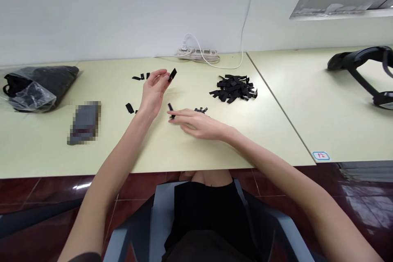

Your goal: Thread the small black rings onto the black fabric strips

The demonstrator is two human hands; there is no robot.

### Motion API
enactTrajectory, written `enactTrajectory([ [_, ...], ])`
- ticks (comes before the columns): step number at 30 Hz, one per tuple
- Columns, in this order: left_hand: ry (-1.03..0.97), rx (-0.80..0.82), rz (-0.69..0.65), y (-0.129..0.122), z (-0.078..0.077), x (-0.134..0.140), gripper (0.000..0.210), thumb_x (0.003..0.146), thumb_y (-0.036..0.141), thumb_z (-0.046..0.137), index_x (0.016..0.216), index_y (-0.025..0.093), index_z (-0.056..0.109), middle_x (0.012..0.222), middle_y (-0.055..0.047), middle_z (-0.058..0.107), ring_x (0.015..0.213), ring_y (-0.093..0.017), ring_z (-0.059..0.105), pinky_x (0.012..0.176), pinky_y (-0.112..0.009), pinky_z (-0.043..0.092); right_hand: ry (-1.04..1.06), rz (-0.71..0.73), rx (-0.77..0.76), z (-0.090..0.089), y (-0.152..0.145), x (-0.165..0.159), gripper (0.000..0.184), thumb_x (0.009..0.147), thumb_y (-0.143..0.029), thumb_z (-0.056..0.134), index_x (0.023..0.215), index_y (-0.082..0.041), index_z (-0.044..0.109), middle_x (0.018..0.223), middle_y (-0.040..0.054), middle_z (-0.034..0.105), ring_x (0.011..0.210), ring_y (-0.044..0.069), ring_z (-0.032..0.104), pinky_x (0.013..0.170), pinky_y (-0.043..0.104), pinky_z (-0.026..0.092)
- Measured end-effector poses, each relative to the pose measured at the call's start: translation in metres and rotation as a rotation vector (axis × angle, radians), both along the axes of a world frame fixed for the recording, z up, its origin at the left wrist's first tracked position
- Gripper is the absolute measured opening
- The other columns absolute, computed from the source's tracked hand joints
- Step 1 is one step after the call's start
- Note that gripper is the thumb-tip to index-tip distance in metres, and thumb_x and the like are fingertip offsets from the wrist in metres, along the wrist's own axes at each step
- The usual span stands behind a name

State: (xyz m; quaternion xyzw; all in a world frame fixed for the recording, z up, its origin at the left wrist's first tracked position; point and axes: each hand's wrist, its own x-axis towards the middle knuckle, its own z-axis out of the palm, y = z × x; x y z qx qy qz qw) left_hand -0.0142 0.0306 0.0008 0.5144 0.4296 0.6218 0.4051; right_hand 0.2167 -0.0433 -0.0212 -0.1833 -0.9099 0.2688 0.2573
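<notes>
My left hand (154, 92) is raised above the table, its thumb and fingers pinched on a short black fabric strip (173, 74). Below and to its right, my right hand (196, 123) reaches in from the right with its fingertips closed around another black strip (170, 107); the fingers partly hide this piece. Just behind the right hand lies a cluster of small dark rings (202, 109), partly covered by the hand. A loose pile of black strips (235, 88) is farther back on the right. A few separate strips (129, 108) lie left of my left hand.
On the left are a dark bag in clear plastic (39, 89) and a blurred-out flat object (85, 123). A power strip (199, 54) with a white cable (242, 32) sits against the wall. A black headset-like device (359, 65) stands at the right. The table's front edge (184, 170) is near my lap.
</notes>
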Motion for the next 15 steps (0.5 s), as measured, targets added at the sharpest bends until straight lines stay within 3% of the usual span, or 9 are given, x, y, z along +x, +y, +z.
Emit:
enactTrajectory([
  [2, 0.056, -0.009, -0.037, -0.003, 0.001, 0.002, 0.034, 0.09, 0.042, 0.093, 0.114, 0.025, 0.075, 0.125, -0.008, 0.08, 0.136, -0.026, 0.073, 0.122, -0.042, 0.057, -0.023, 0.069, 0.004, 0.001, -0.005, -0.001, 0.048, 0.112, -0.014, 0.046, 0.146, -0.032, 0.075, 0.182, 0.0026, 0.053, 0.163, 0.026, 0.056, 0.133, 0.051, 0.05],
  [4, 0.118, -0.017, -0.07, -0.01, 0.002, 0.008, 0.035, 0.088, 0.04, 0.092, 0.115, 0.025, 0.076, 0.129, -0.009, 0.08, 0.138, -0.028, 0.072, 0.12, -0.043, 0.058, 0.025, 0.009, -0.005, 0.002, -0.004, 0.001, 0.046, 0.111, -0.013, 0.045, 0.138, -0.031, 0.077, 0.179, 0.0038, 0.056, 0.158, 0.026, 0.06, 0.13, 0.05, 0.053],
  [8, 0.233, -0.02, -0.149, -0.024, 0.007, 0.021, 0.033, 0.084, 0.038, 0.091, 0.111, 0.025, 0.076, 0.131, -0.01, 0.08, 0.138, -0.03, 0.071, 0.118, -0.046, 0.06, 0.311, -0.384, -0.081, 0.005, 0.01, 0.011, 0.018, 0.111, -0.028, 0.06, 0.125, -0.029, 0.071, 0.142, 0.0088, 0.075, 0.118, 0.025, 0.077, 0.108, 0.047, 0.065],
  [10, 0.279, -0.019, -0.198, -0.03, 0.01, 0.026, 0.034, 0.085, 0.04, 0.091, 0.111, 0.025, 0.076, 0.131, -0.009, 0.079, 0.136, -0.03, 0.072, 0.118, -0.048, 0.06, 0.442, -0.507, -0.143, 0.007, 0.017, 0.016, 0.023, 0.106, -0.038, 0.074, 0.126, -0.03, 0.066, 0.13, 0.0062, 0.075, 0.103, 0.023, 0.076, 0.097, 0.044, 0.066],
  [12, 0.302, -0.023, -0.242, -0.035, 0.012, 0.03, 0.036, 0.086, 0.042, 0.092, 0.112, 0.025, 0.076, 0.13, -0.009, 0.079, 0.131, -0.029, 0.073, 0.118, -0.049, 0.059, 0.518, -0.522, -0.199, 0.008, 0.021, 0.019, 0.032, 0.101, -0.046, 0.081, 0.124, -0.031, 0.064, 0.127, 0.0047, 0.075, 0.1, 0.021, 0.075, 0.093, 0.041, 0.066],
  [15, 0.311, -0.031, -0.284, -0.039, 0.013, 0.032, 0.039, 0.086, 0.045, 0.093, 0.114, 0.025, 0.076, 0.131, -0.008, 0.079, 0.125, -0.028, 0.076, 0.119, -0.049, 0.058, 0.571, -0.513, -0.23, 0.011, 0.023, 0.022, 0.024, 0.103, -0.048, 0.078, 0.114, -0.03, 0.066, 0.117, 0.0036, 0.077, 0.099, 0.021, 0.073, 0.093, 0.04, 0.065],
])
